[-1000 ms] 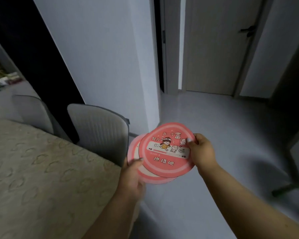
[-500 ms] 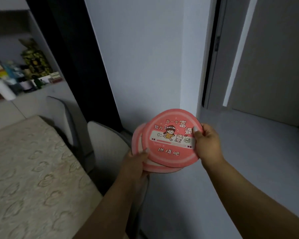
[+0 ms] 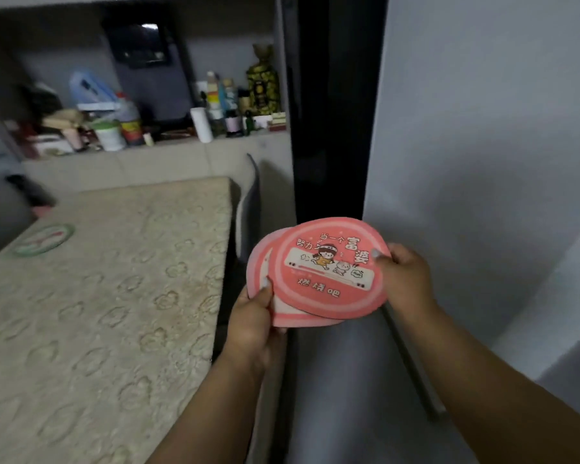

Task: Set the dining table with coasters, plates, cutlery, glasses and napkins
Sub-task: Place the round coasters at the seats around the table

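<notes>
I hold a small stack of round pink coasters (image 3: 332, 272) in front of me, to the right of the dining table (image 3: 98, 313). The top coaster shows a cartoon girl and printed characters. My left hand (image 3: 253, 321) grips the stack's lower left edge, thumb on top. My right hand (image 3: 404, 279) pinches the top coaster's right edge. A green-rimmed round coaster (image 3: 44, 239) lies on the table near its far left side. The table is covered with a beige embossed cloth.
A grey chair (image 3: 248, 209) stands at the table's right side, and another chair back (image 3: 342, 380) is right below my hands. A cluttered shelf (image 3: 148, 125) with bottles and jars runs behind the table. A white wall (image 3: 482, 145) rises on the right.
My view has swung left, bringing the table, the shelf and the green-rimmed coaster into sight. The coasters stay held in both hands.
</notes>
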The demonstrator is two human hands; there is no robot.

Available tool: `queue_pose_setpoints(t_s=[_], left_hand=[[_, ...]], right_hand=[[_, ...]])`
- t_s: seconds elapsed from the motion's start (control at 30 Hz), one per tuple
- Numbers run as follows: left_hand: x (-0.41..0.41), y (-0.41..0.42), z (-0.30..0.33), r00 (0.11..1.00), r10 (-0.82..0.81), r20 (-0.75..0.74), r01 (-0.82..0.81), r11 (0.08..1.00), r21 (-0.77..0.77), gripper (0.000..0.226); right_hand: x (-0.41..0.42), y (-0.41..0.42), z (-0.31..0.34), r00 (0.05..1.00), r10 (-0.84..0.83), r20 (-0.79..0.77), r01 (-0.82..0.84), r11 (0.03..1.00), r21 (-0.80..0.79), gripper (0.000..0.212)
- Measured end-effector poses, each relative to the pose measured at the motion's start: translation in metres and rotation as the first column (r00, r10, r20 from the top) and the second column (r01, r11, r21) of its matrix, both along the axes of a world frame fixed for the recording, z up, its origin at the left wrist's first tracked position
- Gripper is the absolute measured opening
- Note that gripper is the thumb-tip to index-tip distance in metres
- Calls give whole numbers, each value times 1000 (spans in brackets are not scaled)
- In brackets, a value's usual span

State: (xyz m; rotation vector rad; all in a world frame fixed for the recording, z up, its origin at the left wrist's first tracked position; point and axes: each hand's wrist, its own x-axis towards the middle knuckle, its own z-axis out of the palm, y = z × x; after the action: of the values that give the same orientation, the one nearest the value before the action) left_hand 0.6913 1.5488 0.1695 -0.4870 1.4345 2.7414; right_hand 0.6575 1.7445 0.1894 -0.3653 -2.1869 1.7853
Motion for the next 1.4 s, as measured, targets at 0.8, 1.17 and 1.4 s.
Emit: queue_pose_setpoints(t_s=[0.8, 1.17, 1.4], left_hand=[[-16, -179, -133, 380, 759, 529, -784, 568, -252, 30], [-130, -154, -63, 579, 771, 266, -537, 606, -587, 32], [-261, -163, -53, 639, 744, 196, -629, 652, -422, 17]], right_hand=[[-213, -221, -43, 722, 691, 26, -691, 723, -20, 16], [-286, -263, -48, 616, 782, 92, -784, 620, -26, 15], [-426, -287, -50, 534, 832, 150, -845, 530, 71, 14]])
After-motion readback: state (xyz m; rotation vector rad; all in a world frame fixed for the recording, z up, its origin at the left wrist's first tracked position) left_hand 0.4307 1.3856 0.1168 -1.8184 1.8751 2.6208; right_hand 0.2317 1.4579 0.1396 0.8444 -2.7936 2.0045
